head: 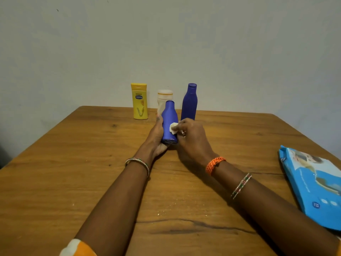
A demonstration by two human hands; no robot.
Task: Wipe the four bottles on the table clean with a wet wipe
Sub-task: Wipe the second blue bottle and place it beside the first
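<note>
Clearly the left hand (159,134) wraps its fingers round the small blue bottle (169,124), lifted off the tabletop (73,163) and tipped neck-away, probably so its side faces the right hand (191,138), which pinches a bunched white wipe (173,128) against that side. Beyond both hands three more bottles stand upright by the wall: a yellow bottle (139,101) past the left hand, a white bottle (164,97) partly hidden behind the held one, and a tall blue bottle (189,102) past the right hand. Well to the right of the right hand lies the blue wipe pack (313,185), seemingly kept within reach for a fresh sheet.
</note>
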